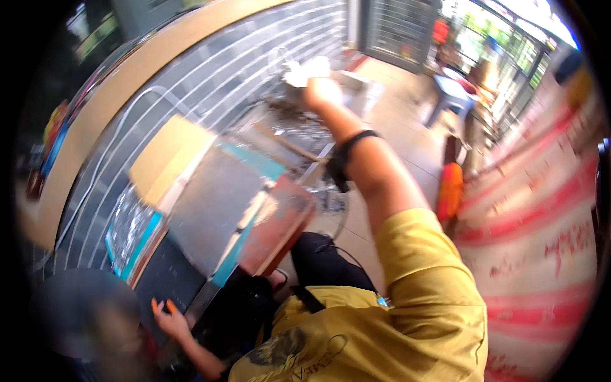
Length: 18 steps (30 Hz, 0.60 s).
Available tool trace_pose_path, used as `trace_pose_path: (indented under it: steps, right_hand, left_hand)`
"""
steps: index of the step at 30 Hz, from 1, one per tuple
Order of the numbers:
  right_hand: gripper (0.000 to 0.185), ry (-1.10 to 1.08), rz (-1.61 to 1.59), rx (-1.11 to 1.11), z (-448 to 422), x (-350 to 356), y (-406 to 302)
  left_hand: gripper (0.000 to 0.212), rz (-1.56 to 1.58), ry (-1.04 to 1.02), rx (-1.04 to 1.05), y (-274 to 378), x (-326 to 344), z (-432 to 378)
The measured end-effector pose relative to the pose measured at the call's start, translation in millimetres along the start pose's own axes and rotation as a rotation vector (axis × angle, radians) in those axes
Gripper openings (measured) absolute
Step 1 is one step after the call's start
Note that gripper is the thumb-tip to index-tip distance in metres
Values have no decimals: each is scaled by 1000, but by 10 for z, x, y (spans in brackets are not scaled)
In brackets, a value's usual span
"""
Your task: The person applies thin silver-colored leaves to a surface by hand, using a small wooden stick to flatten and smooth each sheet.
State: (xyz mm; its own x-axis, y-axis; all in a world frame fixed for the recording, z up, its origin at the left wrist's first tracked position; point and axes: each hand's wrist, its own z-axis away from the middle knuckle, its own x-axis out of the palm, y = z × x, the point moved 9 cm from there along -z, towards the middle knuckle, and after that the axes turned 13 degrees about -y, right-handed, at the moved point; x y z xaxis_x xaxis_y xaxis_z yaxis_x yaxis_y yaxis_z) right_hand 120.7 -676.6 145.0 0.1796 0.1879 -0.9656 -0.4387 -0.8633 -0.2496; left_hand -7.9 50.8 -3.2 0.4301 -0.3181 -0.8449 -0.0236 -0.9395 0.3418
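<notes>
My right arm stretches far forward, with a black band around the forearm. My right hand is blurred and washed out by light. It is at a bright white item above a pale box; whether it grips anything is unclear. At the lower left, my left hand has its fingers apart, with orange covers on two fingertips. It is over or beside a dark board. Between the hands lie a grey panel with teal edging and a reddish-brown box-like block.
Another person's cap is close to my left hand. A cardboard piece and a plastic-wrapped teal-edged tray lie along the tiled wall. Scraps and clear plastic lie beyond. A blue stool and red-striped sacking are right.
</notes>
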Motion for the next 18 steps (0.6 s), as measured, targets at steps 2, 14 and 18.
trace_pose_path:
  steps: [2, 14, 18]
  right_hand:
    - [21, 57, 91, -2, 18, 36, 14]
    - [18, 42, 257, -233, 500, -664, -932]
    - [20, 54, 268, -435, 431, -660, -1215]
  left_hand:
    - [43, 54, -173, -182, 204, 23, -84]
    - [49, 428, -36, -11, 576, -197, -296]
    - [50, 499, -15, 173, 1353, -536, -584]
